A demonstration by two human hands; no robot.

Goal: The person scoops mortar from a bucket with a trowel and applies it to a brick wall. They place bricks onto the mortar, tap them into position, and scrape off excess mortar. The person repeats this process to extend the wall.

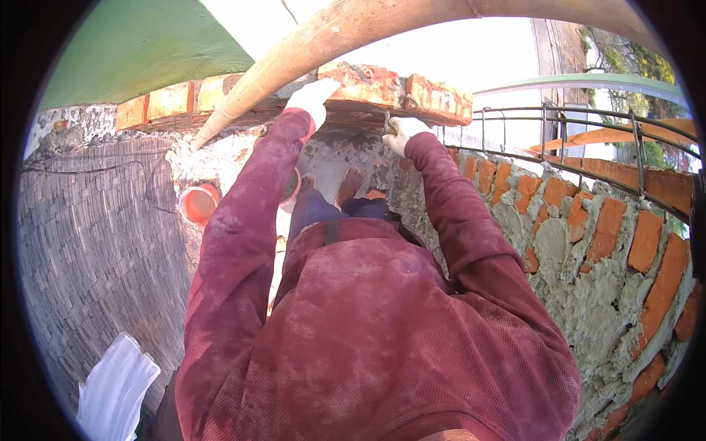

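Note:
My left hand [312,100], in a white glove, reaches to the low brick wall ahead. Its fingers stretch out against the reddish brick [360,83] on the top course. Lower down and to the right, my right hand [405,134], also gloved, is closed at the near side of that wall. A thin grey piece shows at its fingertips, too small to name. Right of it, an orange brick [439,100] forms the end of the course. Paler bricks [170,101] continue the row to the left.
A thick bamboo pole [323,40] slants across above the wall. Steel rebar [640,154] runs along the right, over a mortared brick wall [581,242]. Orange buckets [199,204] stand near my feet. A white sheet [118,389] is at lower left.

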